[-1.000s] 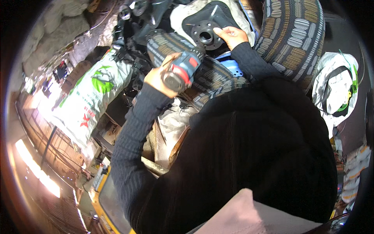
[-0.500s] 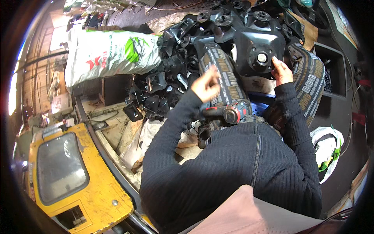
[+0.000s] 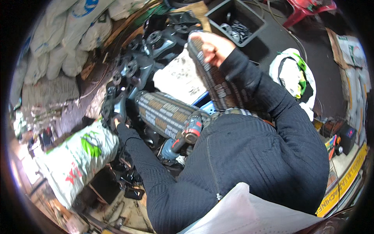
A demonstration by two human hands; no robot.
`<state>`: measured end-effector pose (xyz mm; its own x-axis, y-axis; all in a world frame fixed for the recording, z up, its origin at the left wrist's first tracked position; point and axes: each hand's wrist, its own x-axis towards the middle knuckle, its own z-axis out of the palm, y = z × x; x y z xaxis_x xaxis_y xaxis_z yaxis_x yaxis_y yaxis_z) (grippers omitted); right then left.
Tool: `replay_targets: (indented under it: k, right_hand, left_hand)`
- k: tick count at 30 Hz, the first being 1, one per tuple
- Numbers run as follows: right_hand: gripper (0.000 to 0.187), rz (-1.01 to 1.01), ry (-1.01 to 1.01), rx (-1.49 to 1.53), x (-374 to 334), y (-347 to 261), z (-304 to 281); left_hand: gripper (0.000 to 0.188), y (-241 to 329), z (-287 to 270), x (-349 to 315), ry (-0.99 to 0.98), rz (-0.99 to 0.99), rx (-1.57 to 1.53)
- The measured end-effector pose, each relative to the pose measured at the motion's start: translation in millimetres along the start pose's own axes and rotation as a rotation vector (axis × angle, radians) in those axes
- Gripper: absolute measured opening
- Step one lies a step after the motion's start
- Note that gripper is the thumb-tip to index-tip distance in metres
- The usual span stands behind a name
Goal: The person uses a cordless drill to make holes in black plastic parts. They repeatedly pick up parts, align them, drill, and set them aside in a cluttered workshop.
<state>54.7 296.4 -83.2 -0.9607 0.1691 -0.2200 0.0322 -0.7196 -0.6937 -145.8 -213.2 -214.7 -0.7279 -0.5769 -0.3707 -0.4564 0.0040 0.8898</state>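
Observation:
My left hand (image 3: 117, 122) reaches to the left side of a pile of black moulded plastic parts (image 3: 132, 68). It touches a shiny black plastic part (image 3: 119, 107), and its fingers are mostly hidden. My right hand (image 3: 216, 47) is raised at my right knee, fingers curled in; what they hold, if anything, is hidden. A blue-grey and red cordless drill (image 3: 191, 130) rests at my lap beside my left thigh. Between my legs is a white, dark-smudged surface (image 3: 182, 78), with a blue plastic piece (image 3: 206, 104) close to my lap.
Beyond my right hand, a grey bin (image 3: 255, 33) contains small metal hardware. A stuffed white and green sack (image 3: 78, 156) lies left of my left arm. An open white bag (image 3: 278, 64) stands at right, a red stool (image 3: 311, 9) at the far right. Pale sacks (image 3: 58, 43) are stacked far left.
The view has swung to the right. My right hand has let go of the square black part with the round hub and moved to my knee. My left hand has moved left to the pile.

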Motion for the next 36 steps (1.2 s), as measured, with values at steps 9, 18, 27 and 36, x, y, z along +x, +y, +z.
replay_targets:
  k: [9, 18, 27, 36]
  right_hand:
    - [0.039, 0.451, 0.914, -0.958, 85.6, -34.3, -260.4]
    - [0.036, 0.268, 0.679, -1.288, 162.8, 0.9, -374.4]
    - [0.036, 0.054, 0.700, -1.536, 169.4, -82.6, -392.6]
    - [0.038, -0.297, 0.659, -1.772, 138.1, -147.4, -264.8]
  left_hand:
    - [0.041, -43.1, 3.2, 22.2, -0.239, -0.538, 0.028]
    - [0.074, -36.0, -61.3, -84.0, -0.236, -0.134, 0.669]
    - [0.074, -204.9, -325.8, -206.6, 0.093, -0.646, 1.074]
    - [0.078, -380.6, -267.7, -265.0, -0.126, -0.748, 1.274]
